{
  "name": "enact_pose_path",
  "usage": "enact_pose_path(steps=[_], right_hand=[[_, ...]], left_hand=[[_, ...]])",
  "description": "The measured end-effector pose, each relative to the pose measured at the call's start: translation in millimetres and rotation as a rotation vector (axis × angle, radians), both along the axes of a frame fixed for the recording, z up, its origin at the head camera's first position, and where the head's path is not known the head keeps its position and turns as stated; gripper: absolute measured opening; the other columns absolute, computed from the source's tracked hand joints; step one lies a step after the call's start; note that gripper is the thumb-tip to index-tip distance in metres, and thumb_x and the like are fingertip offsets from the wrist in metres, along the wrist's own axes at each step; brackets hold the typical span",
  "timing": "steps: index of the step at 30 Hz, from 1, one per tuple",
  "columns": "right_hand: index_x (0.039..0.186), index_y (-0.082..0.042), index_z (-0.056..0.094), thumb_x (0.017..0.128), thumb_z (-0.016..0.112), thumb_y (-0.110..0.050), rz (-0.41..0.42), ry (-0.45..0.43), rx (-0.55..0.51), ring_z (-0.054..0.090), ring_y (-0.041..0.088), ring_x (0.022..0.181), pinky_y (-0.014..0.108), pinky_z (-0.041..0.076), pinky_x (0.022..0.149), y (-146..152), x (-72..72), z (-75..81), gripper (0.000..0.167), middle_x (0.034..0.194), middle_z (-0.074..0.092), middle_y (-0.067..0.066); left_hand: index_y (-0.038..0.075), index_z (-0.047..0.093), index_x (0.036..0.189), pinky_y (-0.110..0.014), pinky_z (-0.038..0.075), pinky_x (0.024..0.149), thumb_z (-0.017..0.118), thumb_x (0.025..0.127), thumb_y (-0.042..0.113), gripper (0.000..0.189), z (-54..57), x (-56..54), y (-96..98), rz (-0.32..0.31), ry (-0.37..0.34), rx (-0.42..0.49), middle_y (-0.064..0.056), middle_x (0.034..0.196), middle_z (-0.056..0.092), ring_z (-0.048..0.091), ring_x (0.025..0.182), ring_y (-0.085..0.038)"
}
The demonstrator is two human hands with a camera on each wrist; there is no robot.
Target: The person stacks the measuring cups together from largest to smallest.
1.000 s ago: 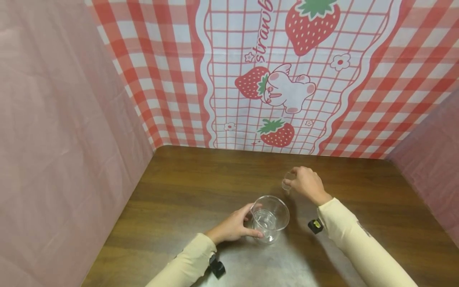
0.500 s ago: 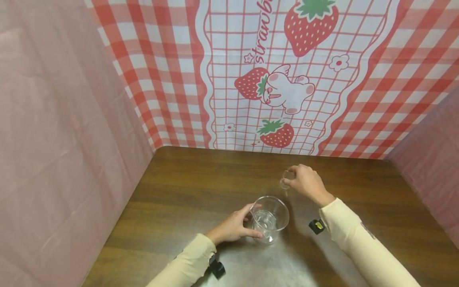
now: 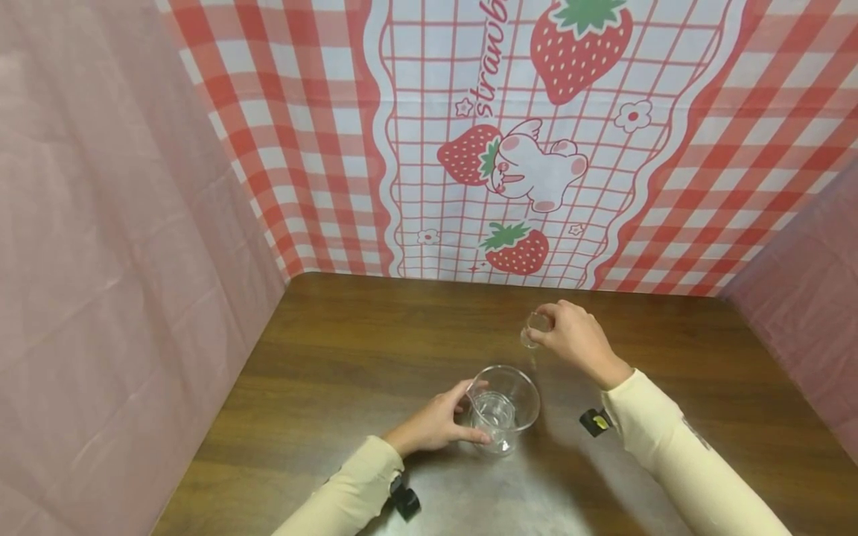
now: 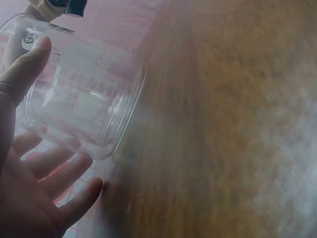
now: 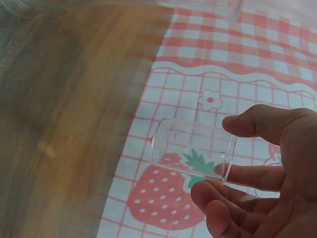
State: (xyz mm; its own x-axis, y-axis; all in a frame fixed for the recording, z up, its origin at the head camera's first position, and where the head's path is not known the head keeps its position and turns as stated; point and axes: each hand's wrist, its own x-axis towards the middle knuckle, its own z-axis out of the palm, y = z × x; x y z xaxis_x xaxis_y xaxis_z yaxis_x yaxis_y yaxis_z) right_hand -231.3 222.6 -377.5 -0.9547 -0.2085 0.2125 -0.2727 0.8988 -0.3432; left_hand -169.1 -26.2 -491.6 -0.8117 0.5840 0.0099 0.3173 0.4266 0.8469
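Note:
My left hand (image 3: 439, 420) grips the side of a large clear glass beaker (image 3: 526, 417), thumb in front and fingers behind. Printed markings show on its wall in the left wrist view. Smaller glass (image 3: 494, 411) sits nested low inside the beaker, which stands near the middle of the table. Beyond it and to the right, my right hand (image 3: 578, 339) pinches a small clear glass beaker (image 5: 190, 148) at its rim between thumb and fingers. The small beaker is held up over the table, base toward the tabletop, and looks empty.
The brown wood-grain table (image 3: 348, 327) ends at a red-and-white strawberry cloth (image 3: 429, 186) hung behind it. Pink curtains (image 3: 134, 223) close off the left and right sides. A black wrist camera (image 3: 405, 499) sits at each sleeve.
My right hand has moved slightly away from me with the small beaker, a little farther from the large beaker. The left hand and large beaker stay in place.

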Motion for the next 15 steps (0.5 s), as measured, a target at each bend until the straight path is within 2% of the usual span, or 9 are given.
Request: enact_pose_path(steps=[8, 15], right_hand=[[0.106, 0.000, 0.071, 0.080, 0.074, -0.025, 0.039, 0.033, 0.002, 0.052, 0.018, 0.067, 0.030, 0.041, 0.056, -4, 3.0, 8.1, 0.036, 0.077, 0.058, 0.007], [0.105, -0.002, 0.071, 0.079, 0.074, -0.025, 0.052, 0.054, -0.001, 0.053, 0.018, 0.069, 0.032, 0.044, 0.058, -7, 7.6, 15.8, 0.035, 0.078, 0.060, 0.007]], left_hand=[[0.017, 0.038, 0.147, -0.033, 0.049, 0.104, 0.082, 0.077, 0.034, 0.084, -1.3, -0.4, -0.2, -0.009, 0.005, 0.007, -0.010, 0.144, 0.052, 0.053, 0.128, -0.026], [0.017, 0.038, 0.147, -0.033, 0.050, 0.103, 0.082, 0.077, 0.033, 0.084, -2.1, -1.7, -0.5, -0.012, 0.018, 0.013, -0.010, 0.143, 0.052, 0.053, 0.128, -0.026]])
